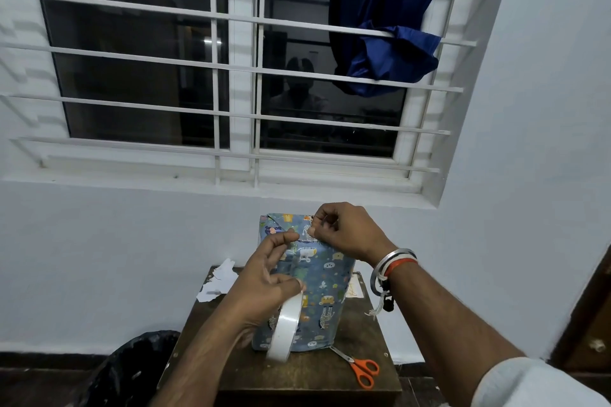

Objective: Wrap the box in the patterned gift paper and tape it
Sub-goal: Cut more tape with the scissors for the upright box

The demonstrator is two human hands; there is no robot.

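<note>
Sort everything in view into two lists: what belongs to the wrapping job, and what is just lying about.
In the job: box, already papered; tape roll, held by left hand; right hand, pinching at the box top; scissors by the box.
Lying about: paper scraps on the table edge; bin bag beside the table; curtain up behind.

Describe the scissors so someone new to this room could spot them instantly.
Below the barred window stands a dark wooden table carrying a box wrapped in blue patterned paper. The scissors lie at the box's near right corner. Bright orange handles set them apart.
</note>
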